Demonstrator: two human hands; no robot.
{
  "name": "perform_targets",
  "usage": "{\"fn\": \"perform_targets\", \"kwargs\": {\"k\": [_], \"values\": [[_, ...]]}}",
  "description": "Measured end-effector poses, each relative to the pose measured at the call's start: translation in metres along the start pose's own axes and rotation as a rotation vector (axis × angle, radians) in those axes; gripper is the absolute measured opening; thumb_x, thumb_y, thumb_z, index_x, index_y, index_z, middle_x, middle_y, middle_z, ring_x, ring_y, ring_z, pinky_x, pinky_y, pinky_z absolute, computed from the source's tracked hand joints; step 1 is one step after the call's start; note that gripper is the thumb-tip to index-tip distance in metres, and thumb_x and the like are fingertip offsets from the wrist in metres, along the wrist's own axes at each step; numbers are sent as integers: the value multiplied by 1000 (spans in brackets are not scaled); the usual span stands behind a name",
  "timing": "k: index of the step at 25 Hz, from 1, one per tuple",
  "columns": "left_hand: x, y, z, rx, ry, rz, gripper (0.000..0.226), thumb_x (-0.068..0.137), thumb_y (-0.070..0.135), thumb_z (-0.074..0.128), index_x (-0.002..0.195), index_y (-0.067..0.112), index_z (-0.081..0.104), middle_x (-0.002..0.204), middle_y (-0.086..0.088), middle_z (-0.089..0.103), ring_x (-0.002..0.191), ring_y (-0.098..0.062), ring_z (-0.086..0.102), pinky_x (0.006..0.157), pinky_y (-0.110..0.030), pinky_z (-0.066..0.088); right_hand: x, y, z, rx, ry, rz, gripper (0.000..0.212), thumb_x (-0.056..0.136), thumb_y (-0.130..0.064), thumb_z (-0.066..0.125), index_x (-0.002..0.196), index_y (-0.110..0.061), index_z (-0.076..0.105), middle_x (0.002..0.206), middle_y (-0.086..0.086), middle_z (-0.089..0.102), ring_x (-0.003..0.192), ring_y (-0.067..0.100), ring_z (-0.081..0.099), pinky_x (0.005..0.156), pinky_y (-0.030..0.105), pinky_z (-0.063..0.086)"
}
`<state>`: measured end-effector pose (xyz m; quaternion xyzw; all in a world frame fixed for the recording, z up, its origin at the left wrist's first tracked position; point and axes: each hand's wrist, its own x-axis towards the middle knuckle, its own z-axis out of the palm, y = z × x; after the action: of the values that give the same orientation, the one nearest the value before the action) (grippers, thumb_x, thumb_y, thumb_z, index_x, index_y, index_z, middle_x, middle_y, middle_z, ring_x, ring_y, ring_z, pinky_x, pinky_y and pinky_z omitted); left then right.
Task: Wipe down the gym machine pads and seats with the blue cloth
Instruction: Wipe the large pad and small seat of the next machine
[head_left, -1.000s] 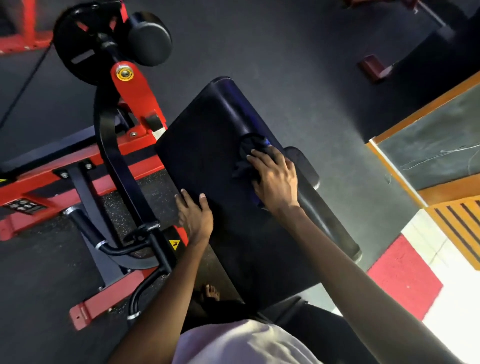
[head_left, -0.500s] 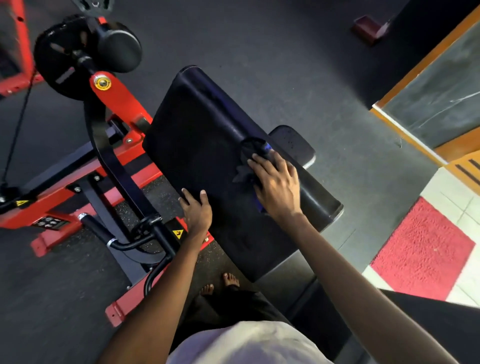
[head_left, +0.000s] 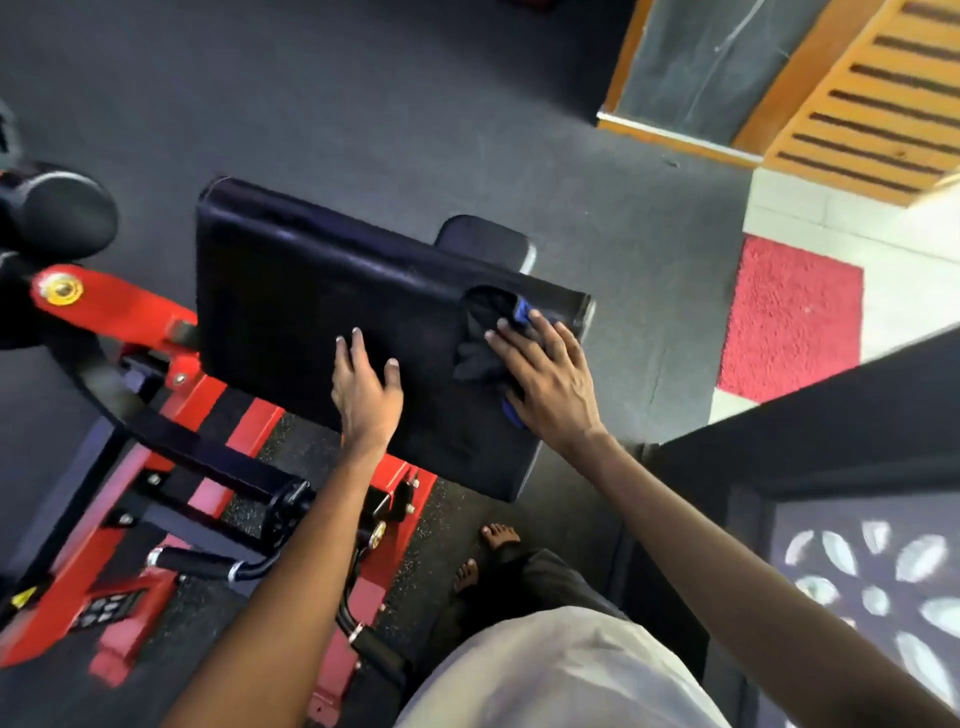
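A large black machine pad (head_left: 291, 291) fills the middle of the view. The blue cloth (head_left: 480, 338), dark and bunched with a bright blue edge, lies on the pad near its right end. My right hand (head_left: 545, 379) presses flat on the cloth, fingers spread over it. My left hand (head_left: 366, 387) rests flat on the pad's near edge, to the left of the cloth, fingers apart and holding nothing. A smaller black seat pad (head_left: 485, 241) shows behind the large pad.
The red and black machine frame (head_left: 171, 483) with handles stands at the left, a black roller pad (head_left: 62, 215) at the far left. A dark patterned surface (head_left: 857, 519) is at the right. Bare feet (head_left: 483, 556) stand on grey floor; a red mat (head_left: 789, 317) lies right.
My right hand has slid the cloth toward the pad's right end. The view has swung, so the pad now lies more crosswise. My left hand stays on the pad's near edge.
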<state>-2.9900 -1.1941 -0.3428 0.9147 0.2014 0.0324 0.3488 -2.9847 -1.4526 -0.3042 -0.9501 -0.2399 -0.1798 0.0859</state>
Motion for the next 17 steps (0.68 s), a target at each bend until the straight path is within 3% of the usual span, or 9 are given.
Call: {"fn": "perform_targets", "kwargs": {"k": [5, 8, 12, 15, 17], "values": [[22, 38, -12, 180, 9, 483, 60, 104, 28, 51, 159, 16, 30, 163, -22, 24, 147, -39, 31, 116, -52, 29, -19, 4, 9, 20, 36, 19, 68, 83, -28, 65, 149, -25, 50, 155, -6, 47, 149, 25, 30, 123, 48, 22], [31, 65, -8, 335, -47, 701, 56, 106, 38, 42, 158, 22, 32, 161, -24, 27, 146, -41, 32, 118, -53, 29, -38, -7, 14, 205, 190, 175, 67, 81, -17, 61, 147, -22, 51, 154, 0, 48, 148, 30, 32, 119, 52, 28], [33, 89, 3, 432, -112, 749, 55, 105, 47, 41, 157, 32, 34, 160, -28, 25, 149, -43, 24, 118, -55, 24, -96, -33, 31, 647, 172, 613, 74, 91, -12, 63, 154, -12, 25, 156, 16, 34, 142, 37, 37, 119, 46, 32], [35, 103, 7, 453, -158, 789, 60, 103, 52, 42, 158, 28, 33, 161, -25, 26, 150, -42, 23, 119, -53, 22, -124, -42, 34, 900, -28, 832, 81, 94, -35, 70, 157, -14, 23, 156, 7, 36, 141, 23, 41, 113, 33, 38], [34, 113, 12, 473, -204, 815, 66, 102, 54, 41, 159, 22, 30, 163, -22, 24, 152, -39, 20, 122, -50, 18, -137, -53, 33, 987, -94, 892, 75, 95, -36, 68, 156, -17, 28, 155, 0, 39, 140, 17, 43, 111, 31, 39]]}}
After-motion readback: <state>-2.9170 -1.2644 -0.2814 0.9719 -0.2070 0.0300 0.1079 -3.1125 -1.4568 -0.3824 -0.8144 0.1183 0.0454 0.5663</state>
